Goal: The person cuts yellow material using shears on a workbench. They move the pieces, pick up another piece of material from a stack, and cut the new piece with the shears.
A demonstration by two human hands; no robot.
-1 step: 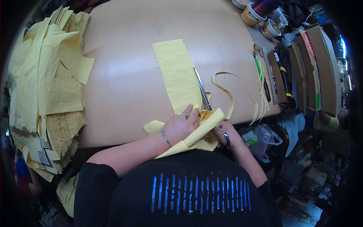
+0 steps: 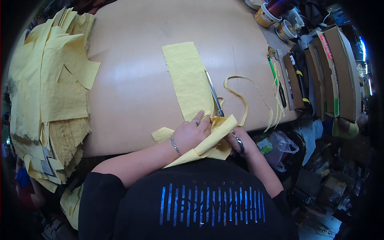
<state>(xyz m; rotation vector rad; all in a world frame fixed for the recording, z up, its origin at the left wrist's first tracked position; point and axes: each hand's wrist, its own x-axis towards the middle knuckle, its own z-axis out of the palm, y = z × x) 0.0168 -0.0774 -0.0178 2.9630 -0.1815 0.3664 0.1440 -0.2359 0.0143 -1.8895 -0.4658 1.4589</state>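
Observation:
A long yellow cloth strip [image 2: 186, 78] lies on the tan table [image 2: 136, 80] and folds back over the table's near edge. My left hand [image 2: 191, 134], with a ring and a bracelet, presses flat on the cloth near that edge. My right hand [image 2: 238, 142] grips the handles of the scissors [image 2: 214, 95], whose blades point away from me along the cloth's right edge. A thin cut-off yellow strip [image 2: 243, 100] curls on the table to the right of the blades.
A big heap of yellow cloth pieces [image 2: 48, 92] covers the table's left side. Cups and tape rolls [image 2: 276, 18] stand at the far right. Cardboard boxes [image 2: 340, 60] and tools [image 2: 298, 80] line the right edge; bags lie on the floor [image 2: 280, 146].

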